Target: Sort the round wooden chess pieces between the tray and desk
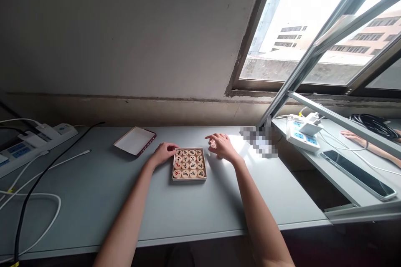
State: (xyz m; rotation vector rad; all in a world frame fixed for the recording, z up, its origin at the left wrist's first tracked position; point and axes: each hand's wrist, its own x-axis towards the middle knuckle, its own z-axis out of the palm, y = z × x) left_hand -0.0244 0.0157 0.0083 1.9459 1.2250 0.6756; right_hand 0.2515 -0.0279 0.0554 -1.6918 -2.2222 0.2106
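Observation:
A shallow square box (pixel 189 179) stands on the grey table, filled with rows of round wooden pieces (pixel 193 166) bearing black or red characters. My left hand (pixel 163 153) is at the box's upper left corner, its fingers closed and touching the edge; whether they hold a piece cannot be made out. To the right of the box, my right hand (pixel 223 147) hovers low over a few loose round pieces (pixel 213 144), its fingers spread. Part of these pieces is hidden under the hand. The open box lid (pixel 134 141) lies to the left, its pale inside facing up.
Power strips (pixel 19 150) and white and black cables lie on the left. A blurred item (pixel 261 142) is at the back right. Beyond the metal frame are another power strip (pixel 302 135), a phone (pixel 359 174), coiled black cable (pixel 374 126) and another person's arm (pixel 372 146).

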